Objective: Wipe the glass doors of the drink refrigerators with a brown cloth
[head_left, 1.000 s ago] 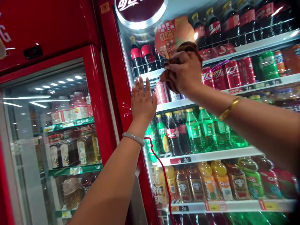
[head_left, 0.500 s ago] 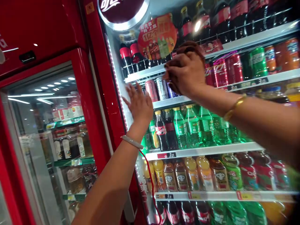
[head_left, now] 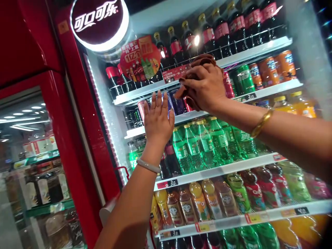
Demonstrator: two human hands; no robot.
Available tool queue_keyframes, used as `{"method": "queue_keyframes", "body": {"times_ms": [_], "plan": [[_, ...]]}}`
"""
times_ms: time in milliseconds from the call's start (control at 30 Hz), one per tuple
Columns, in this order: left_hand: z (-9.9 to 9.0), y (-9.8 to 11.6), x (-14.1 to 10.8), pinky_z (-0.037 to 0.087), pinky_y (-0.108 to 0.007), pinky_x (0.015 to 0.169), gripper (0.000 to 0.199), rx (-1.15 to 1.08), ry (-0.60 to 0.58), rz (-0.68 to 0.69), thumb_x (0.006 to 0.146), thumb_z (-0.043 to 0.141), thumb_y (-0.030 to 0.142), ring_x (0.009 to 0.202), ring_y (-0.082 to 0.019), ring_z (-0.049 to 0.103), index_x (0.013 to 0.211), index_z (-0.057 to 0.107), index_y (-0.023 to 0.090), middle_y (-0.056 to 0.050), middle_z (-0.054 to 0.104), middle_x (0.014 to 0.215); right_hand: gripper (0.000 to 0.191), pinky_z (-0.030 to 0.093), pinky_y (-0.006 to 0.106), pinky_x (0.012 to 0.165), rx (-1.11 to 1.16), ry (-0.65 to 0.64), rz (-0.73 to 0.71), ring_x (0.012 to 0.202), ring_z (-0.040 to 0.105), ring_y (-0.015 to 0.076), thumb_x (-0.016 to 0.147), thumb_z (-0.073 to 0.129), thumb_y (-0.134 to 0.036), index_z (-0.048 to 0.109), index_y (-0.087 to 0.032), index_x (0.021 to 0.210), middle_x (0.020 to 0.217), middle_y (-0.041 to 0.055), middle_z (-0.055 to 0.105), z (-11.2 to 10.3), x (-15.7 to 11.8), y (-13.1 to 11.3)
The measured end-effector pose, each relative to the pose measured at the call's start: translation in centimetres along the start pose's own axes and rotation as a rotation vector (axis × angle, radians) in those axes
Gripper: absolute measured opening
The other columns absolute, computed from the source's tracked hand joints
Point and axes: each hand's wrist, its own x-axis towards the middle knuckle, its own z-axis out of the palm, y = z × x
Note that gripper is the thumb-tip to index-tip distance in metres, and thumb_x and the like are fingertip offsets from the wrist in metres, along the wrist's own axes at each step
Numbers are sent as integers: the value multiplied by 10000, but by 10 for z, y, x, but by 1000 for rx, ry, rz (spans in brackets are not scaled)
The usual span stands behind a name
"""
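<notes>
My left hand (head_left: pixel 158 122), a pale grey bangle on its wrist, is raised with fingers spread. It appears to lie flat on the glass door of the drinks fridge. Higher and to the right, my right hand (head_left: pixel 206 84) has its fingers wrapped round a bunched brown cloth (head_left: pixel 192 95), which seems pressed to the same glass. A gold bangle circles that wrist. Behind the hands stand cans and green bottles (head_left: pixel 204 141). A round red promotional sticker (head_left: pixel 141 57) sits to the upper left of the cloth.
A lit round sign (head_left: pixel 100 20) tops the red fridge frame (head_left: pixel 88 114). Shelves of cola bottles (head_left: pixel 207 31), orange cans (head_left: pixel 269 71) and juice bottles (head_left: pixel 198 200) fill the inside. Another red fridge (head_left: pixel 46 114) stands at the left. A red cord (head_left: pixel 124 169) hangs near the left forearm.
The view has swung right, showing more of the fridge's right side. My left hand is now nearer the right hand, its fingers pointing up. The cloth stays in my right hand.
</notes>
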Motion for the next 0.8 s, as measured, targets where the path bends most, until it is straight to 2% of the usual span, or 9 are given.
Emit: {"method": "queue_keyframes", "body": {"times_ms": [67, 133, 267, 333, 400, 500, 633, 733, 800], "plan": [[-1, 3, 0, 19, -504, 1368, 591, 27, -8, -6, 1041, 397, 298, 1652, -247, 162, 1622, 397, 190, -63, 262, 1756, 364, 370, 613, 1066, -1, 31, 31, 1272, 474, 345, 1030, 526, -439, 716, -251, 1279, 1347, 112, 662, 9, 3, -25], [-1, 3, 0, 38, -505, 1369, 589, 38, -6, -3, 1031, 412, 279, 1653, -247, 162, 1616, 412, 209, -56, 278, 1753, 348, 372, 604, 1085, 12, -41, -71, 1295, 472, 333, 1027, 535, -439, 706, -278, 1283, 1369, 69, 656, 6, -3, -38], [-1, 3, -1, 57, -514, 1368, 625, 44, 13, 4, 1035, 412, 283, 1649, -259, 184, 1651, 340, 198, -70, 282, 1753, 322, 365, 529, 1118, 79, -261, -391, 1306, 506, 267, 1057, 500, -453, 723, -375, 1275, 1396, -33, 668, -30, -24, 12], [0, 3, -1, 53, -514, 1368, 619, 35, 26, -9, 1042, 408, 299, 1647, -263, 193, 1650, 343, 200, -71, 293, 1750, 363, 356, 531, 1078, 58, -250, -300, 1294, 519, 277, 1053, 500, -512, 755, -345, 1250, 1380, 0, 684, -41, -24, 50], [1, 5, 0, 47, -517, 1368, 620, 33, 29, -18, 1041, 411, 305, 1646, -266, 194, 1648, 347, 200, -73, 297, 1748, 421, 352, 568, 1015, 5, -151, -62, 1264, 530, 315, 1036, 513, -555, 793, -279, 1189, 1338, 64, 699, -37, -14, 65], [1, 6, 1, 44, -532, 1365, 629, 50, 12, -17, 1035, 408, 293, 1649, -268, 181, 1652, 337, 194, -80, 275, 1754, 394, 358, 629, 984, -48, 6, 159, 1235, 525, 366, 1004, 577, -524, 794, -238, 1168, 1295, 112, 703, -12, 4, 31], [-3, 3, -1, 38, -533, 1365, 642, 33, 0, -7, 1030, 436, 316, 1654, -265, 156, 1655, 332, 213, -77, 269, 1757, 352, 364, 604, 1077, -5, -98, -193, 1277, 495, 323, 1016, 550, -423, 691, -307, 1317, 1365, 29, 676, -4, -6, -22], [-4, 3, -2, 31, -532, 1363, 645, 27, -21, -19, 1043, 417, 353, 1655, -268, 150, 1662, 318, 200, -88, 262, 1758, 368, 356, 540, 1135, 55, -217, -470, 1291, 497, 268, 1041, 495, -424, 634, -384, 1379, 1384, -42, 665, -32, -30, 12], [-2, 9, 1, 6, -559, 1355, 649, 32, -28, -77, 1047, 394, 346, 1659, -284, 122, 1670, 295, 191, -91, 233, 1767, 372, 351, 541, 1140, 48, -251, -454, 1284, 500, 268, 1031, 512, -441, 637, -406, 1380, 1373, -35, 664, -49, -36, 54]]}}
